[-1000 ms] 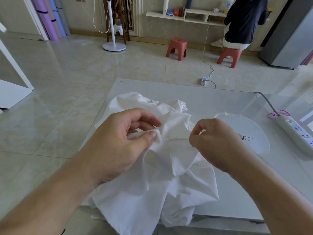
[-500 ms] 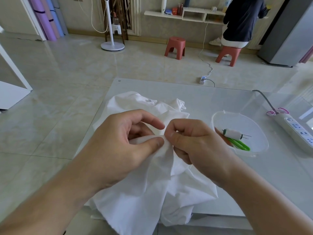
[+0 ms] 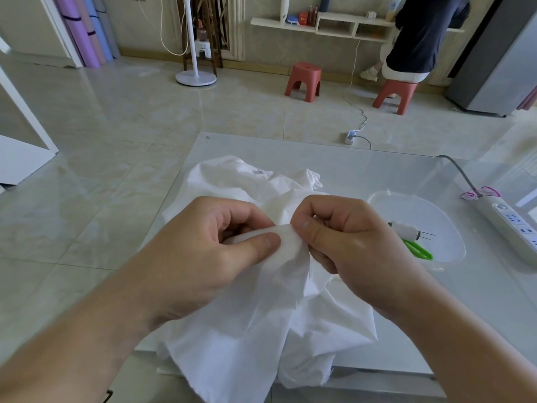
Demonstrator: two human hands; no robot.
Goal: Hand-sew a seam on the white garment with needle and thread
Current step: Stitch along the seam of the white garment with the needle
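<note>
White garment (image 3: 261, 330) sits bunched at centre frame on a pale glass-like tabletop (image 3: 363, 175), lower folds hanging over the near table edge at bottom centre. Left hand (image 3: 203, 257) pinches a raised fold between thumb and curled fingers. Right hand (image 3: 348, 248) is curled tight against the same fold, thumb pressing the cloth just beside the left thumb; both hands touch at the fold. Needle and thread not discernible at the fingertips.

Edges: far table edge runs across mid frame, left edge slants down toward lower left. Bare tabletop lies beyond the garment and along the right side.

Clear plastic dish (image 3: 386, 199) at right of centre, just beside the right hand, holds a white thread spool (image 3: 405, 229) with pins sticking out and green scissors (image 3: 418, 250). White power strip (image 3: 511, 222) lies at the right frame edge, well apart from the garment, its grey cable (image 3: 456, 170) running to the far edge.

Upper frame: tiled floor (image 3: 145, 126), two red stools (image 3: 303, 81), a person (image 3: 421, 33) seated on the right one.
</note>
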